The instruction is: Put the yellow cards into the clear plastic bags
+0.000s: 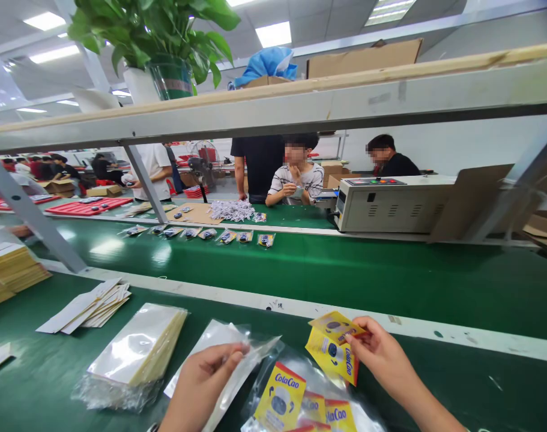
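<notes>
My left hand (pixel 208 381) pinches the edge of a clear plastic bag (pixel 241 381) between thumb and fingers. Between thumb and fingers of my right hand (pixel 383 351) are yellow ColaCao cards (pixel 331 354), at least two, overlapping and printed with a picture of earbuds. Below and between the hands lies a pile of bagged yellow cards (pixel 281 396) with the same print. A white sheet (pixel 210 336) rests on the green surface, partly hidden by my left hand. Left of it sits a thick stack of white-topped sleeves (pixel 138 342), with crumpled clear plastic around its lower end.
Bundles of white-and-cream papers (pixel 90 306) and taller stacks (pixel 14 267) are at the left. Beyond a white rail, a green belt (pixel 345 270) carries a row of small bagged items (pixel 226 237). A boxy machine (pixel 390 204) and a seated person (pixel 295 177) are across it. A shelf (pixel 273 108) spans overhead.
</notes>
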Available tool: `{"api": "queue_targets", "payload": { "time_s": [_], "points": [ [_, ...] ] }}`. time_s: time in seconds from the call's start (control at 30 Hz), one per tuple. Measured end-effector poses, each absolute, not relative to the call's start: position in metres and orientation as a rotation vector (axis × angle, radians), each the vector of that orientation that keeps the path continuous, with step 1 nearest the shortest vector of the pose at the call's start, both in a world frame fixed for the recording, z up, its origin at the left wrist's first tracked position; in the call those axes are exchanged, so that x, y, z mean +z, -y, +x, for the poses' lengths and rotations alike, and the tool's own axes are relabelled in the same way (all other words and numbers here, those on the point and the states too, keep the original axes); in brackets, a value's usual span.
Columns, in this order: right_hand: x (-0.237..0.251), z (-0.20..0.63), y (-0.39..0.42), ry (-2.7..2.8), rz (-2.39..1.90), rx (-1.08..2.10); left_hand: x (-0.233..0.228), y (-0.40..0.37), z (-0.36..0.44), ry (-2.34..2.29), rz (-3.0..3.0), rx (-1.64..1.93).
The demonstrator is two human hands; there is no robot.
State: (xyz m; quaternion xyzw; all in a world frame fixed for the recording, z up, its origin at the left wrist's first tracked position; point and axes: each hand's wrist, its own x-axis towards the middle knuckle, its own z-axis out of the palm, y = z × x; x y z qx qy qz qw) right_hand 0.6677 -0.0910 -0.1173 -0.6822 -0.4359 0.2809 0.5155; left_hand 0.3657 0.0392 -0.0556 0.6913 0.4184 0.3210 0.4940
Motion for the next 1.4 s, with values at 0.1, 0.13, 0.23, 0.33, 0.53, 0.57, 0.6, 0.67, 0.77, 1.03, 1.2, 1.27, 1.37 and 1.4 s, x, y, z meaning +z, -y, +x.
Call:
{"api": "queue_targets", "payload": {
  "time_s": [0.1,0.13,0.23,0.33,0.53,0.57,0.6,0.67,0.77,1.03,1.2,1.27,1.37,1.4],
  "points": [
    [-0.095,0.649,0.092,0.971,-1.412,0.576,-0.055,-0.029,0.373,-0.987,1.68,0.783],
    [-0.087,0.641,0.092,0.955,-1.325,0.549,-0.055,-0.027,0.374,-0.97,1.672,0.791],
    [-0.067,0.618,0.091,0.905,-1.1,0.53,-0.059,-0.02,0.378,-0.914,1.643,0.812],
    [-0.058,0.602,0.086,0.896,-1.007,0.523,-0.06,-0.014,0.381,-0.87,1.585,0.863],
    [-0.053,0.594,0.079,1.406,-1.059,0.178,-0.056,-0.006,0.384,-0.858,1.563,0.926],
    [-0.052,0.594,0.078,1.506,-1.061,0.124,-0.056,-0.006,0.384,-0.861,1.58,0.926],
    [-0.051,0.593,0.077,1.589,-1.06,0.083,-0.056,-0.006,0.384,-0.866,1.597,0.927],
    [-0.051,0.59,0.076,1.691,-1.065,0.045,-0.057,-0.006,0.383,-0.869,1.623,0.926],
    [-0.052,0.584,0.074,1.708,-1.103,0.014,-0.058,-0.006,0.382,-0.861,1.626,0.924],
    [-0.041,0.574,0.078,1.914,-1.384,0.347,-0.062,-0.002,0.38,-0.795,1.687,0.824],
    [-0.058,0.585,0.08,1.503,-1.517,0.751,-0.079,-0.039,0.358,-1.081,2.007,0.728],
    [-0.072,0.593,0.081,1.383,-1.64,0.859,-0.086,-0.064,0.347,-1.457,2.082,0.705],
    [-0.094,0.612,0.079,1.351,-2.075,0.674,-0.095,-0.094,0.334,-1.687,2.048,0.679],
    [-0.101,0.619,0.078,1.316,-2.232,0.562,-0.096,-0.101,0.331,-1.71,2.035,0.666]
  ]
}}
